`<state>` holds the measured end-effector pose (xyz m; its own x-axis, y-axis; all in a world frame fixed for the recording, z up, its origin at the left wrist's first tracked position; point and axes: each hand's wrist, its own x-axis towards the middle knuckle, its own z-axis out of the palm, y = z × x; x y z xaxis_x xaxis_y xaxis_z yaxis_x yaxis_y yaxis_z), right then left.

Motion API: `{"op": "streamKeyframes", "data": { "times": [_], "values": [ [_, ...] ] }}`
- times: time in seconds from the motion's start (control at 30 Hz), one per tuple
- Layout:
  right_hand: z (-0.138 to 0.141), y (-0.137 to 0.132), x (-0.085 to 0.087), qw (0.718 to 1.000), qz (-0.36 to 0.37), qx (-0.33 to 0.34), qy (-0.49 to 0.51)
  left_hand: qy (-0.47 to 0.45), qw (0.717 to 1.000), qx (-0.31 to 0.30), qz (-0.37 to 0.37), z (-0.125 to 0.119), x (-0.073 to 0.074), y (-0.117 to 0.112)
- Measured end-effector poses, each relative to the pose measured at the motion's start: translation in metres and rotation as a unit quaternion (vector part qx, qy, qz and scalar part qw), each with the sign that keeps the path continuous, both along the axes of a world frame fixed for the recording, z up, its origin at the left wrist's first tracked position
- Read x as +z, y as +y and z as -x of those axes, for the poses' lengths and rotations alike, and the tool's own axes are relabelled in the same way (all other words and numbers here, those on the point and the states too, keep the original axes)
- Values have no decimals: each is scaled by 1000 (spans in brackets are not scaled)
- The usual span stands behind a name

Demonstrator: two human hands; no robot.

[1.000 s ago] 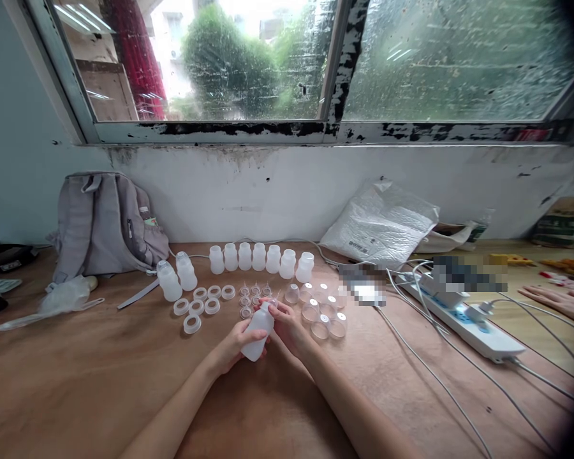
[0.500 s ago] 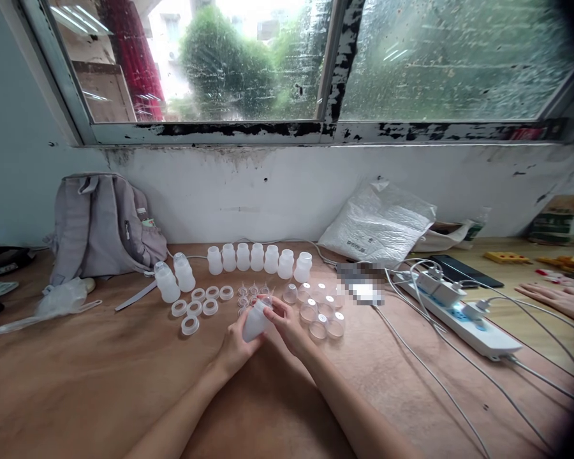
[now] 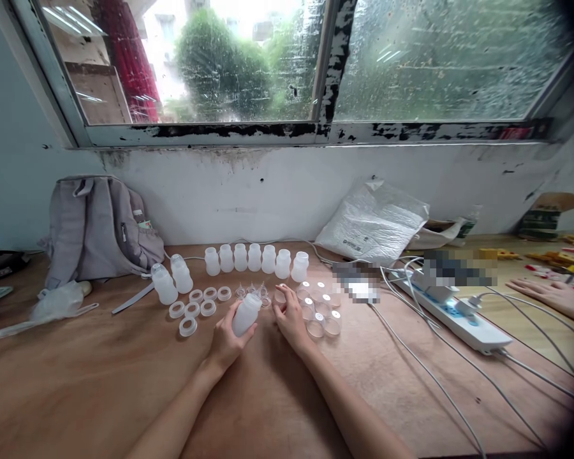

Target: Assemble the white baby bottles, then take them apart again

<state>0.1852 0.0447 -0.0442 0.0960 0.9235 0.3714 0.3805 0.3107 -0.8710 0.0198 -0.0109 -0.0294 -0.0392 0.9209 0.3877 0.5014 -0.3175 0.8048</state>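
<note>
My left hand (image 3: 227, 341) is closed round a small translucent white bottle (image 3: 247, 313), held tilted just above the wooden table (image 3: 100, 376). My right hand (image 3: 291, 319) has come off the bottle and reaches to the clear domed caps (image 3: 321, 312), its fingers curled on one clear cap (image 3: 280, 298). Small clear teats (image 3: 253, 291) lie just beyond the bottle. White screw rings (image 3: 194, 307) lie to the left. A row of several empty bottles (image 3: 254, 258) stands behind, and two capped bottles (image 3: 172, 278) stand at the left.
A grey backpack (image 3: 100, 226) leans on the wall at the left, a crumpled clear bag (image 3: 57, 303) before it. A white plastic sack (image 3: 375, 223) lies at the back right. A power strip (image 3: 452, 315) with cables crosses the right side. Another person's hand (image 3: 557, 296) rests at the far right.
My right hand left the bottle's top and moved right to the clear caps. My left hand carried the bottle slightly up and away from me. The view shifted a little rightward.
</note>
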Motion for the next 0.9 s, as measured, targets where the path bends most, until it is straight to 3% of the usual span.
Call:
{"op": "streamKeyframes", "data": {
  "times": [0.57,0.73,0.9],
  "values": [
    [-1,6,-14,994,-20,-26,-108,-2,1000,-20,11,-1,2,0],
    [-4,7,-12,991,23,-82,-106,-14,1000,-20,19,-1,3,0],
    [-5,5,-11,994,10,-37,-99,-17,1000,-22,12,-1,2,0]
  ]
}}
